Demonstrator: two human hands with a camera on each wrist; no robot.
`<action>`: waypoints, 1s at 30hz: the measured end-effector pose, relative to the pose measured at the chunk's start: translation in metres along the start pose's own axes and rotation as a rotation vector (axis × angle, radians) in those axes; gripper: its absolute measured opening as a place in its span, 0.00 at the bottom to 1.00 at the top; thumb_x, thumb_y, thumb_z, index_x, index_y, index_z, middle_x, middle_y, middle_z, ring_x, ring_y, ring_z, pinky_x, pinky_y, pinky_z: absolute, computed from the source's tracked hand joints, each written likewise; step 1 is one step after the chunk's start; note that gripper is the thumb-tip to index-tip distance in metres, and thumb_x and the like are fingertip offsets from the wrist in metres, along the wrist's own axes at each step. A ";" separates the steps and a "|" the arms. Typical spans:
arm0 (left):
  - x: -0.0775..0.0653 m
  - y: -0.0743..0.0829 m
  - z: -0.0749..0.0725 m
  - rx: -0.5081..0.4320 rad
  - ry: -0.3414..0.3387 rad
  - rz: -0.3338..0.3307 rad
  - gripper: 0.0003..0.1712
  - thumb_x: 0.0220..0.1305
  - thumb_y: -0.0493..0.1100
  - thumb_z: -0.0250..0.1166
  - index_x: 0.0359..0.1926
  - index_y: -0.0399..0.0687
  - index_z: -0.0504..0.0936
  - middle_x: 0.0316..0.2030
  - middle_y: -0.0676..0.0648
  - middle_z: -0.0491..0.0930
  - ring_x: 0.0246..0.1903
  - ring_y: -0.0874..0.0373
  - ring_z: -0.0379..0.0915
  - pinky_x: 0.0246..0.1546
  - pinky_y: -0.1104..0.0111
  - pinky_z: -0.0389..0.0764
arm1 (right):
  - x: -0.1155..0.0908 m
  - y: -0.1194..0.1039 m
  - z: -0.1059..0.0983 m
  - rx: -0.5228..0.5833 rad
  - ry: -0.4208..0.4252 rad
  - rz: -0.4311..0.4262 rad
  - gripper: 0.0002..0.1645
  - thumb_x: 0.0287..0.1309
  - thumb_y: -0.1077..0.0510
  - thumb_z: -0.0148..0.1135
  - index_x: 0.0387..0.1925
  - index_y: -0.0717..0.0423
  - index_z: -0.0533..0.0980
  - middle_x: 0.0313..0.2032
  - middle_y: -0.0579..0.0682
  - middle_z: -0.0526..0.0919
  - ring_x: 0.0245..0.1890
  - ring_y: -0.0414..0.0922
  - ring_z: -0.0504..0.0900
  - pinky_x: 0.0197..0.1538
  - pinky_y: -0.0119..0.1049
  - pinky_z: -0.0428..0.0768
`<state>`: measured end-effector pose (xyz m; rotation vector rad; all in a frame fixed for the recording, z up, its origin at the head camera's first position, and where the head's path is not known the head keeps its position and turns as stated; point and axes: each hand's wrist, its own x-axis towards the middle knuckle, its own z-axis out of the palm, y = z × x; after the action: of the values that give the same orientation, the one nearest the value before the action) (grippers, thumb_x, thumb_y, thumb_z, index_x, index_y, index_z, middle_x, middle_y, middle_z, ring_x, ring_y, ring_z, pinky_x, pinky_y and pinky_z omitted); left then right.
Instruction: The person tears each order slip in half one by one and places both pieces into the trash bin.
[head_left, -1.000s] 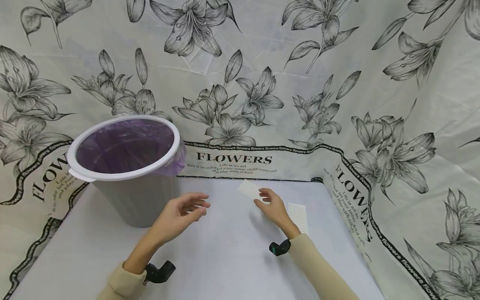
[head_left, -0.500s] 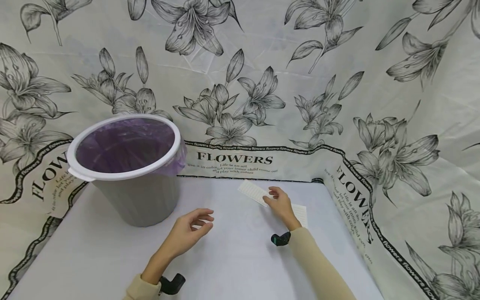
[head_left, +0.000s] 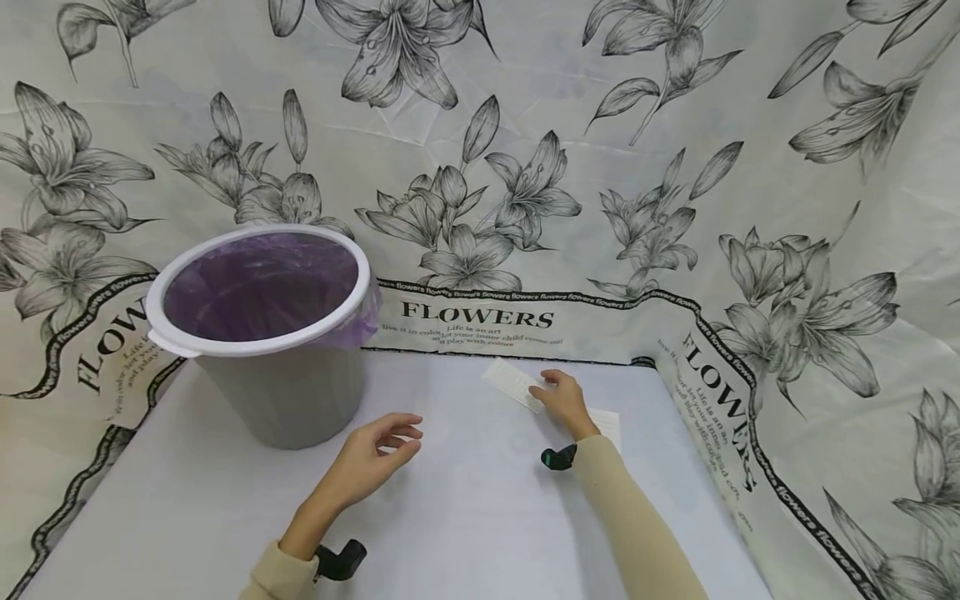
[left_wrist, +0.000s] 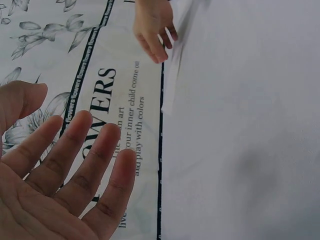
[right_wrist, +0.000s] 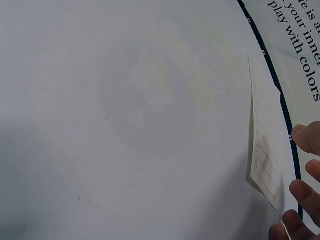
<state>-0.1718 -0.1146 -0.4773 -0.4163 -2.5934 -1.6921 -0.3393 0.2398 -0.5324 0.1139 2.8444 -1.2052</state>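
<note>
A small white lined sheet of paper (head_left: pixel 507 380) lies at the back of the table. My right hand (head_left: pixel 567 405) is over its near right end, fingers loosely bent. In the right wrist view, thumb and fingers are apart, with the lined sheet (right_wrist: pixel 263 142) beside them; small boxes run along one edge. I see no pinch on it; whether a fingertip touches it is unclear. A second white lined sheet (head_left: pixel 606 426) lies partly behind my right wrist. My left hand (head_left: pixel 367 458) hovers over the middle of the table, holding nothing, its fingers (left_wrist: pixel 102 160) spread in the left wrist view.
A grey bin (head_left: pixel 292 408) with a white rim (head_left: pixel 168 329) and a purple liner (head_left: pixel 262 283) stands at the back left. Flower-printed cloth (head_left: pixel 480 167) walls in the back and sides of the white table (head_left: pixel 480 517).
Over the last second my left hand lowered toward me, away from the bin. My right hand shifted slightly right along the paper. The head view turned a little left.
</note>
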 end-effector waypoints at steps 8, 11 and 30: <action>-0.002 0.000 0.004 -0.029 -0.038 -0.051 0.20 0.69 0.46 0.69 0.60 0.51 0.82 0.48 0.50 0.87 0.46 0.55 0.84 0.42 0.70 0.83 | 0.005 0.007 0.006 -0.024 0.012 0.031 0.36 0.65 0.49 0.67 0.68 0.64 0.72 0.64 0.65 0.76 0.67 0.63 0.70 0.72 0.57 0.66; -0.002 0.000 0.008 -0.024 -0.070 -0.061 0.21 0.69 0.47 0.69 0.61 0.51 0.81 0.49 0.49 0.87 0.46 0.55 0.84 0.42 0.71 0.83 | 0.006 0.006 0.008 -0.088 0.020 0.034 0.36 0.63 0.47 0.68 0.66 0.63 0.74 0.63 0.65 0.76 0.65 0.64 0.70 0.68 0.60 0.68; -0.002 -0.006 0.016 0.012 -0.137 -0.078 0.21 0.70 0.48 0.68 0.61 0.51 0.81 0.48 0.50 0.87 0.46 0.55 0.84 0.39 0.69 0.83 | -0.005 -0.008 0.014 -0.025 -0.051 -0.095 0.09 0.66 0.60 0.64 0.44 0.62 0.83 0.42 0.57 0.87 0.44 0.51 0.82 0.53 0.47 0.80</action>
<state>-0.1692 -0.1023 -0.4896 -0.4528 -2.7489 -1.7293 -0.3348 0.2238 -0.5358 -0.0529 2.8494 -1.1705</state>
